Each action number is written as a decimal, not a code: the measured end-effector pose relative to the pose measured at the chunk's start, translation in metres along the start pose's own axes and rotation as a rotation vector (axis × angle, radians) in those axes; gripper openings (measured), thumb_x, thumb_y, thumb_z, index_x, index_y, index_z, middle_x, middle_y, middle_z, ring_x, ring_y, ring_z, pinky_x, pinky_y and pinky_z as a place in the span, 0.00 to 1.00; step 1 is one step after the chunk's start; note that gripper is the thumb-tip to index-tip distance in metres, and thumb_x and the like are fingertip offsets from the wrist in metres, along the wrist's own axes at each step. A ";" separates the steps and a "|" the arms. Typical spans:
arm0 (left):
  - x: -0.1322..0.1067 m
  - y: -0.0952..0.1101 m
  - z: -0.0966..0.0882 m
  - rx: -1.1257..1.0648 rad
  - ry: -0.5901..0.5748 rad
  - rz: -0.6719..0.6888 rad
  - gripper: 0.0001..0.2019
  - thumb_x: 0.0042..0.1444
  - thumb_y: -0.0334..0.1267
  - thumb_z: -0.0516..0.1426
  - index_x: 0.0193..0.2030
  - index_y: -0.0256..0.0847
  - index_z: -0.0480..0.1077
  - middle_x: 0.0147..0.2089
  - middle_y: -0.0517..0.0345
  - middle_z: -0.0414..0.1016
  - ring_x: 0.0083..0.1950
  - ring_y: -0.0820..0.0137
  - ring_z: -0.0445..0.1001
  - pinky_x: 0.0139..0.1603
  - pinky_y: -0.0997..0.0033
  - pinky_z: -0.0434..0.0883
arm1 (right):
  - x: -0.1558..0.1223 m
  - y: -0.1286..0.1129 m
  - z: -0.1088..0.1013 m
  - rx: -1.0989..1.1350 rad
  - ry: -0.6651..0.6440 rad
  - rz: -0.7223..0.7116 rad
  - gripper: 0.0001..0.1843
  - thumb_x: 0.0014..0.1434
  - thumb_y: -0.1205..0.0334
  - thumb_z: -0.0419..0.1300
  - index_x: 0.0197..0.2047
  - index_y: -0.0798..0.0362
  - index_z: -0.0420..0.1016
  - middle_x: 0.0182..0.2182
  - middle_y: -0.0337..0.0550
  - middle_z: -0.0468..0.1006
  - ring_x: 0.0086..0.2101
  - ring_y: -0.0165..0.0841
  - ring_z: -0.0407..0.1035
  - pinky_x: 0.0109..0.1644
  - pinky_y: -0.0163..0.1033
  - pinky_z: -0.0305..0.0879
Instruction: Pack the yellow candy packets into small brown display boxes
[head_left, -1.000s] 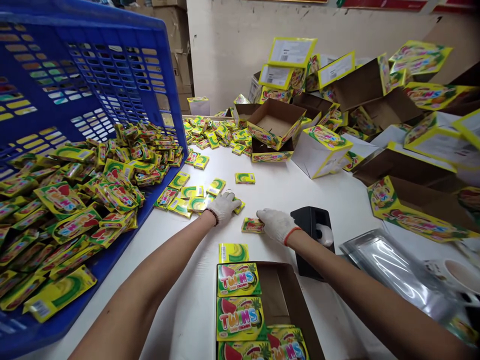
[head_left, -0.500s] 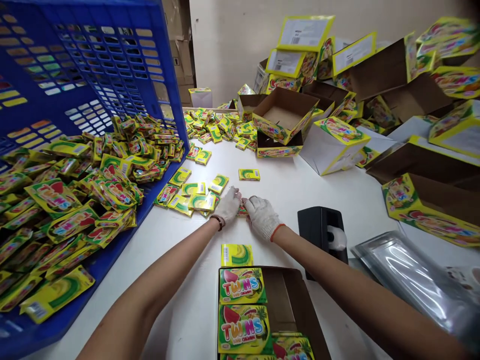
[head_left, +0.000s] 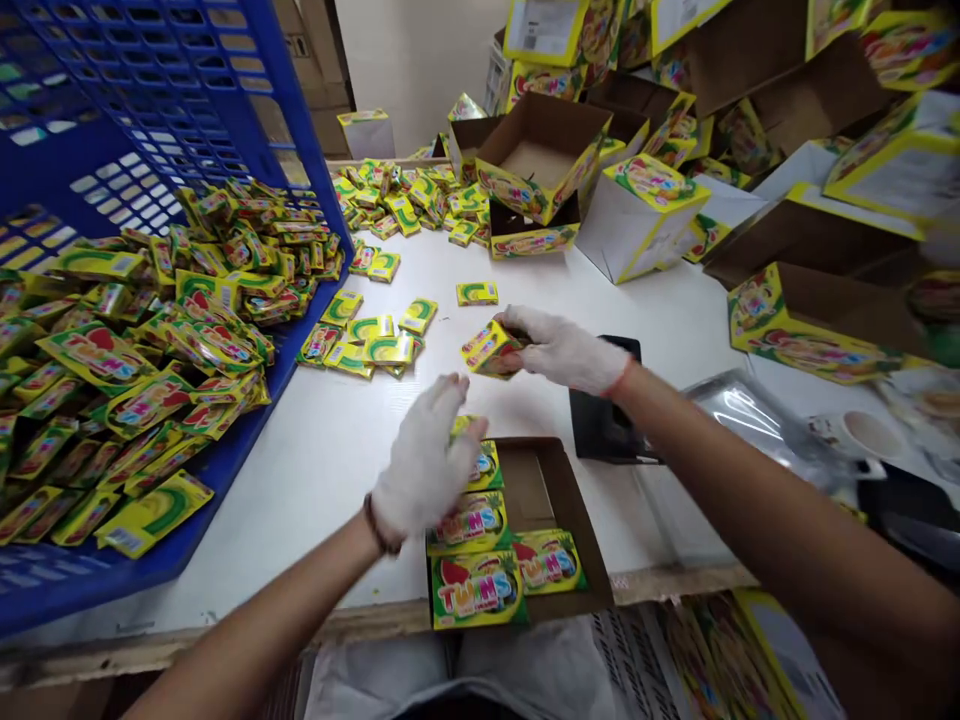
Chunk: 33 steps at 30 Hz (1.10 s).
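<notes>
White-gloved and blurred, the left hand (head_left: pixel 431 462), thumb apart from extended fingers, partly hides packs (head_left: pixel 484 525) in the open carton (head_left: pixel 526 500); beyond it, the right hand (head_left: pixel 564 348) pinches a small bundle (head_left: pixel 486 346), covering its right end.

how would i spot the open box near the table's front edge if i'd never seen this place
From the big blue basket on the left, go right across the white table to its near edge. The open brown-lined box sits there, just right of the gloved left hand. It stands apart from the heaped boxes at upper right, with TWINS packs lying face up inside.
</notes>
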<state>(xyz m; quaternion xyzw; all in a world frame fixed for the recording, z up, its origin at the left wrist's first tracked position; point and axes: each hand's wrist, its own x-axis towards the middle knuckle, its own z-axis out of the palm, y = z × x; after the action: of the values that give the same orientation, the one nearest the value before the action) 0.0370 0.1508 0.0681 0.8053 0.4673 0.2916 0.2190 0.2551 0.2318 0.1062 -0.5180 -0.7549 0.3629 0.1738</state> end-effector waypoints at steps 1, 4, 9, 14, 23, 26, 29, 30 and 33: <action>-0.026 0.014 -0.001 0.065 -0.023 0.048 0.23 0.66 0.43 0.50 0.65 0.38 0.63 0.69 0.42 0.64 0.71 0.57 0.61 0.71 0.51 0.62 | -0.019 -0.007 -0.007 0.053 -0.078 -0.001 0.24 0.59 0.61 0.59 0.59 0.54 0.66 0.48 0.44 0.77 0.44 0.36 0.70 0.48 0.39 0.67; -0.082 0.042 0.009 0.316 -0.131 0.080 0.30 0.63 0.50 0.54 0.66 0.31 0.63 0.69 0.35 0.63 0.73 0.47 0.57 0.72 0.40 0.56 | -0.066 -0.021 -0.011 0.056 -0.350 0.052 0.23 0.55 0.64 0.60 0.56 0.53 0.71 0.46 0.43 0.79 0.44 0.36 0.72 0.47 0.38 0.67; -0.104 0.038 0.029 0.526 -0.226 0.099 0.36 0.59 0.56 0.56 0.64 0.28 0.66 0.69 0.32 0.62 0.72 0.43 0.58 0.72 0.37 0.53 | -0.082 -0.029 0.026 -0.343 -0.688 0.172 0.25 0.53 0.70 0.59 0.55 0.52 0.74 0.47 0.47 0.80 0.42 0.39 0.74 0.40 0.38 0.66; -0.105 0.028 0.024 0.557 -0.170 0.155 0.35 0.59 0.55 0.57 0.64 0.26 0.66 0.69 0.29 0.62 0.71 0.42 0.59 0.72 0.40 0.52 | -0.061 -0.036 0.063 -0.656 -0.891 0.101 0.20 0.55 0.70 0.59 0.51 0.57 0.77 0.43 0.52 0.80 0.38 0.41 0.74 0.35 0.39 0.60; -0.107 0.028 0.023 0.521 -0.110 0.175 0.34 0.59 0.50 0.58 0.66 0.27 0.63 0.69 0.27 0.62 0.70 0.40 0.60 0.69 0.37 0.55 | -0.031 -0.006 0.064 -0.531 -0.990 0.068 0.16 0.52 0.64 0.61 0.45 0.56 0.78 0.34 0.42 0.78 0.32 0.36 0.69 0.32 0.38 0.59; -0.107 0.030 0.022 0.516 -0.115 0.162 0.34 0.58 0.49 0.59 0.65 0.27 0.65 0.68 0.27 0.63 0.70 0.40 0.60 0.70 0.37 0.55 | -0.043 -0.001 0.063 -0.498 -0.883 0.076 0.18 0.52 0.64 0.61 0.48 0.53 0.78 0.39 0.43 0.80 0.35 0.37 0.71 0.36 0.38 0.61; -0.107 0.032 0.021 0.510 -0.115 0.156 0.34 0.57 0.50 0.60 0.65 0.27 0.65 0.67 0.29 0.64 0.69 0.41 0.61 0.71 0.38 0.55 | -0.058 0.001 0.065 -0.477 -0.740 0.107 0.20 0.51 0.63 0.62 0.50 0.52 0.77 0.42 0.46 0.81 0.37 0.38 0.74 0.38 0.39 0.62; -0.106 0.032 0.021 0.511 -0.123 0.151 0.34 0.57 0.50 0.60 0.65 0.27 0.65 0.67 0.29 0.65 0.69 0.41 0.61 0.71 0.39 0.55 | -0.061 0.000 0.067 -0.485 -0.720 0.120 0.21 0.51 0.63 0.62 0.50 0.52 0.77 0.43 0.47 0.82 0.38 0.39 0.74 0.39 0.39 0.62; -0.105 0.034 0.020 0.519 -0.148 0.139 0.34 0.57 0.50 0.60 0.65 0.28 0.66 0.67 0.30 0.65 0.69 0.42 0.62 0.70 0.39 0.56 | -0.059 -0.005 0.072 -0.566 -0.769 0.157 0.23 0.52 0.66 0.60 0.52 0.54 0.77 0.46 0.51 0.81 0.40 0.41 0.75 0.38 0.40 0.63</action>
<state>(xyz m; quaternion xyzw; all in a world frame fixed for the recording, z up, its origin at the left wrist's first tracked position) 0.0309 0.0412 0.0465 0.8837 0.4529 0.1167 0.0183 0.2297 0.1510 0.0679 -0.4287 -0.7920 0.3205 -0.2937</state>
